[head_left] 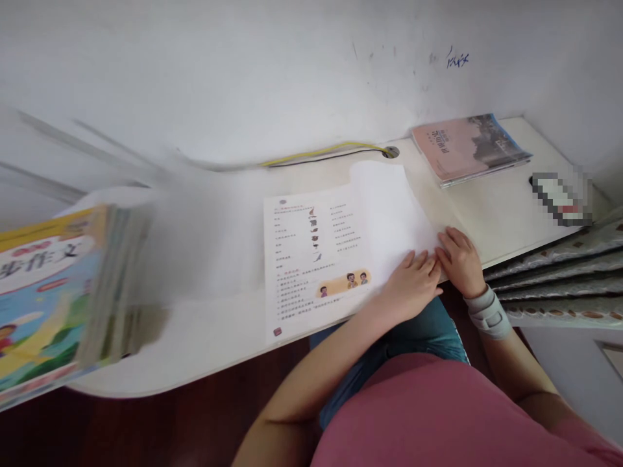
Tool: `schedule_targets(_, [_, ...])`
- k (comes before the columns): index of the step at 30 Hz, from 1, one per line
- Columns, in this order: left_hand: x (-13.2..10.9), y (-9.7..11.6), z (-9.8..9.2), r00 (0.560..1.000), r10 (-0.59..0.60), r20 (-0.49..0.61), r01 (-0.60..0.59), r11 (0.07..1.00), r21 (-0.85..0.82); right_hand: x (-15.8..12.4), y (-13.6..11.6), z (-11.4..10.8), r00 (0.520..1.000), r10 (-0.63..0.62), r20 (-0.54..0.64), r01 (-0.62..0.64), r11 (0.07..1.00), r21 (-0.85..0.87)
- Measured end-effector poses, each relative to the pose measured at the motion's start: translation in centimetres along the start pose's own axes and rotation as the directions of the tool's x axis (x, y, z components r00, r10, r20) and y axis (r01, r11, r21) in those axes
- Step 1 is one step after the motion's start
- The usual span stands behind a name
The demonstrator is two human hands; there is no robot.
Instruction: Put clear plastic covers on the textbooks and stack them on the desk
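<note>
My left hand [411,285] lies flat on a white paper sheet [389,220], its fingertips close to my right hand [460,263]. That sheet is folded over or laid across a printed worksheet [311,259] with lines of text, small pictures and cartoon figures. My right hand rests on the sheet's lower right edge, fingers curled slightly downward. A grey wrist brace [488,313] wraps my right wrist. Neither hand visibly grips the paper.
A thick, motion-blurred stack of colourful books [48,285] sits at the left of the white desk [195,350]. A pink book [467,149] lies at the back right, beside a pixelated object [559,198]. A yellow cable [321,152] runs along the wall, and a curtain [559,272] hangs right.
</note>
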State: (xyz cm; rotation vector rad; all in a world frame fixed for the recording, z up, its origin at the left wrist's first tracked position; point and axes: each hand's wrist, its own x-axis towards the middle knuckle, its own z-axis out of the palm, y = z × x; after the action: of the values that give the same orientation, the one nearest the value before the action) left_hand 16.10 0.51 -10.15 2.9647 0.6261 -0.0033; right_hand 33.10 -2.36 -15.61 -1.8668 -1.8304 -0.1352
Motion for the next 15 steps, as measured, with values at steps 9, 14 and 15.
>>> schedule_targets(9, [9.2,-13.6,-8.2,0.905,-0.424,-0.043,0.426,0.899,0.098,-0.1,-0.3,0.2,1.0,0.013,0.012,-0.012,0.999,-0.031])
schedule_targets(14, [12.3,-17.5,-6.5,0.834,-0.531,0.149,0.51,0.845,0.161,-0.1,-0.3,0.3,1.0,0.011,0.003,-0.011,1.0,-0.025])
schedule_targets(15, [12.2,-17.7,-6.3,0.832,-0.535,0.147,0.512,0.843,0.167,-0.1,-0.3,0.4,1.0,0.007,0.003,-0.007,1.0,-0.024])
